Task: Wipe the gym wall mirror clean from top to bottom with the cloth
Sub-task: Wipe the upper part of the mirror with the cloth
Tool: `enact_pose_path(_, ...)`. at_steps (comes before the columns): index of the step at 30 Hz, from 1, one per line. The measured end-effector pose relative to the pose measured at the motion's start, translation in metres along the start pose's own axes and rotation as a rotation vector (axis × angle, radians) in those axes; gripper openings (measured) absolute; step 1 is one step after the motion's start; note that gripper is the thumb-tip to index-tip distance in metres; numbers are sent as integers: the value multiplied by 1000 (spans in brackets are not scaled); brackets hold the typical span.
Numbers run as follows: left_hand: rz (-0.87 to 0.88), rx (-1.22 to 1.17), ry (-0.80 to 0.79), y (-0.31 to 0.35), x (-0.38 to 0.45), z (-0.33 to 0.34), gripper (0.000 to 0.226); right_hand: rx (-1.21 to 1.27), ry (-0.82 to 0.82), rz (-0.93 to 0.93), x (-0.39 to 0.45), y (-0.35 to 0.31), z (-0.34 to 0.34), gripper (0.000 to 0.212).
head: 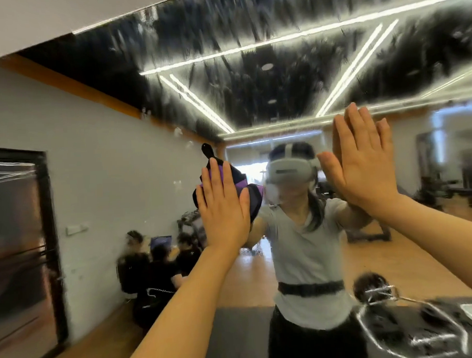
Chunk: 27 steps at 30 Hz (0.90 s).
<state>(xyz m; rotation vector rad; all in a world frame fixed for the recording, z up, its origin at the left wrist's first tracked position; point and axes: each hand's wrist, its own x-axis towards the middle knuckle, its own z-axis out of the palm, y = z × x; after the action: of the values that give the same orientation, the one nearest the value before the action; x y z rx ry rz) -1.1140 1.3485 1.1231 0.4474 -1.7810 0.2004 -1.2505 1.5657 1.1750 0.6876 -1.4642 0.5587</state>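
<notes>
Mirror point(278, 68) fills head view, streaked and smeared across upper part toward top edge; lower part reflects gym floor and person. Cloth point(224, 179), purple and black, pressed against glass at mid-height, left of centre, under left hand point(222, 209).

Step in hand, by judgement: wiping, with upper band apparently unfinished. Advised: return cloth to top edge, work downward in overlapping passes, keep palm pressure even, refold cloth to a clean face against re-smearing.

Left hand: flat, fingers straight and together, pressing cloth to glass, not gripping. Right hand point(361, 162): flat, fingers straight, holding nothing; seems to touch glass right of centre, likely bracing. Risk noted: bare palm may leave fresh marks.
</notes>
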Motion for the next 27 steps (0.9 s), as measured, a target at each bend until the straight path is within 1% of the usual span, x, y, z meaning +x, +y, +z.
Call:
enact_pose_path(4,154,43,19,-19,11,-3,65,50,33,-44,-6,-46,3,68)
enact_pose_path(8,428,153,28,-61,34,-13,64,131,30,-70,-7,-111,22,65)
enact_pose_path(10,506,179,35,-80,43,-19,63,141,39,-67,-5,-138,33,65)
enact_pose_path(15,560,162,39,-115,55,-25,61,111,22,-38,-1,-183,56,65)
enact_pose_path(19,675,159,44,-129,73,-28,61,-1,11,-15,-2,-192,68,69)
enact_pose_path(21,699,159,58,-132,87,-32,61,-48,18,-22,-4,-192,69,69)
enact_pose_path(23,686,158,73,-132,107,-37,61,-59,24,-27,-5,-191,69,69)
enact_pose_path(27,584,122,70,-124,153,-50,64,-60,7,-17,-5,-191,68,71)
